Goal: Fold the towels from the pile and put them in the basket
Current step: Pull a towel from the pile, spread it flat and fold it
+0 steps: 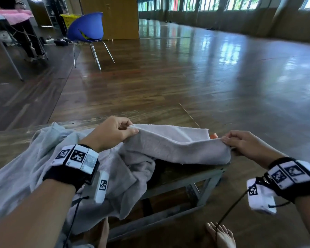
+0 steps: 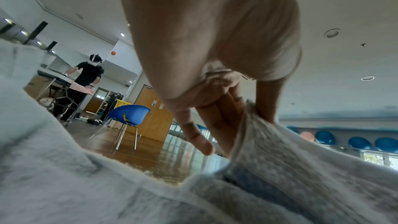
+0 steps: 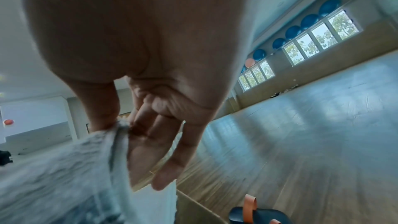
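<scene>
A light grey towel [image 1: 175, 145] is stretched between my two hands just above a low wooden table [image 1: 179, 173]. My left hand [image 1: 132, 130] pinches its left corner between thumb and fingers; the same pinch shows in the left wrist view [image 2: 249, 113]. My right hand [image 1: 225, 140] pinches the towel's right end, seen close in the right wrist view [image 3: 122, 125]. A pile of pale grey cloth [image 1: 34, 154] lies on the table under my left forearm. A dark basket with orange handles [image 3: 258, 214] sits low beside the table, mostly hidden behind the towel in the head view.
A blue chair [image 1: 87, 31] stands on the wooden floor at the far left, with a yellow crate [image 1: 67, 20] behind it. Another person [image 2: 86, 81] works at a table far left. My bare foot [image 1: 220, 235] is on the floor by the table's metal frame [image 1: 195, 194].
</scene>
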### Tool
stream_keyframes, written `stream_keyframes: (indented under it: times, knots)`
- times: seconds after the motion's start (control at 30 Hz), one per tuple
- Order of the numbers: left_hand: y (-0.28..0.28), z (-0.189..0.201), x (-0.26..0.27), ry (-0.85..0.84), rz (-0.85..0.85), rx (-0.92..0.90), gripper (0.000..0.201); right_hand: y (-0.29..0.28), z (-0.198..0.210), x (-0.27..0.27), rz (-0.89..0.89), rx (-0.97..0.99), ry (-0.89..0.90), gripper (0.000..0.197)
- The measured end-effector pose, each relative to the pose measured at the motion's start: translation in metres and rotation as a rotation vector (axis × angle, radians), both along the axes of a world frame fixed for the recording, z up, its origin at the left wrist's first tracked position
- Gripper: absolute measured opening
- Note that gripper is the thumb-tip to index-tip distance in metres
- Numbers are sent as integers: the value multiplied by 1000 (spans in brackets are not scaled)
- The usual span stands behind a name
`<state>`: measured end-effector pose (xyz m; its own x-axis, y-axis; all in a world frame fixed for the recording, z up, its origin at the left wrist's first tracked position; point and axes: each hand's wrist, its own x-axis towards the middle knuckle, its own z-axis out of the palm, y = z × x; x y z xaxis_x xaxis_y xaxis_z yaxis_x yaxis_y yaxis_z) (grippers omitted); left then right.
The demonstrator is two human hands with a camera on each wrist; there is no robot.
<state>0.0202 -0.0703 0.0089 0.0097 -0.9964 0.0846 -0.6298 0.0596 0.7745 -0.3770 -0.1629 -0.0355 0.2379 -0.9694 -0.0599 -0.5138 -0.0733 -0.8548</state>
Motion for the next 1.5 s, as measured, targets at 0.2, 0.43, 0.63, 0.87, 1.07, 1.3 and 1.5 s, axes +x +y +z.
stream_keyframes:
  times: [0.2,0.43,0.63,0.87,1.07,1.3,1.5]
  knots:
    - [-45,-13,7,7,233,-52,22,-35,-11,27,-205,-122,-17,19]
    - [-101,-41,31,-87,347,108,20,-82,-32,65,-296,-238,194,18]
    - [-115,-62,33,-199,226,225,16,-90,-47,79,-216,-157,346,15]
    - [-117,-70,38,-244,140,299,18,-94,-52,81,-270,-153,397,21]
    - [-113,-71,37,-215,72,253,10,-90,-50,82,-303,-197,444,22]
    - [-113,-70,34,-176,65,263,8,-87,-40,77,-283,-157,459,25]
    - [-106,-37,33,-40,186,-44,8,-77,3,79,-299,-301,334,9]
